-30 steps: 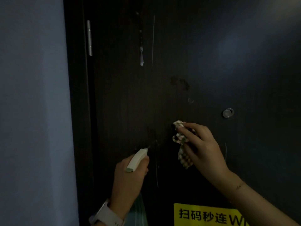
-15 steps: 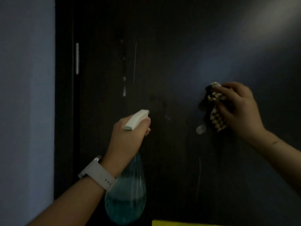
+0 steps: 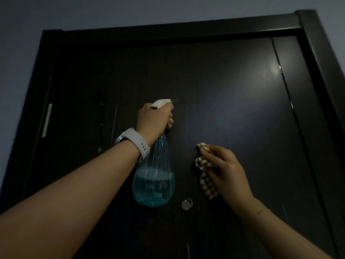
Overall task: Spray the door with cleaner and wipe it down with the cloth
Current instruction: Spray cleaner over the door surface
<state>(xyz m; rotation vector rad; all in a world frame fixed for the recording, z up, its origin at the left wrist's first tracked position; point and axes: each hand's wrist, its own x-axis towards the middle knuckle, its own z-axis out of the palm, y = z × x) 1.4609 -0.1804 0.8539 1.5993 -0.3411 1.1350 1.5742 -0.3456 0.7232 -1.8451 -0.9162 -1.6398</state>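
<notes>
A dark wooden door (image 3: 233, 94) fills the view, seen up to its top edge. My left hand (image 3: 154, 120) grips the white trigger head of a clear spray bottle (image 3: 154, 180) half full of blue cleaner, its nozzle pointing at the upper middle of the door. My right hand (image 3: 226, 171) holds a crumpled checked cloth (image 3: 204, 172) close against the door, to the right of the bottle. Thin wet streaks run down the door left of the bottle.
A round metal peephole (image 3: 186, 203) sits just below the bottle. A silver hinge (image 3: 47, 120) is on the door's left edge. The dark door frame (image 3: 321, 58) runs along the top and right, with grey-blue wall (image 3: 20, 53) around it.
The view has tilted up to the door's top. My left hand has raised the bottle toward the upper middle. My right hand with the cloth now sits lower, beside the bottle.
</notes>
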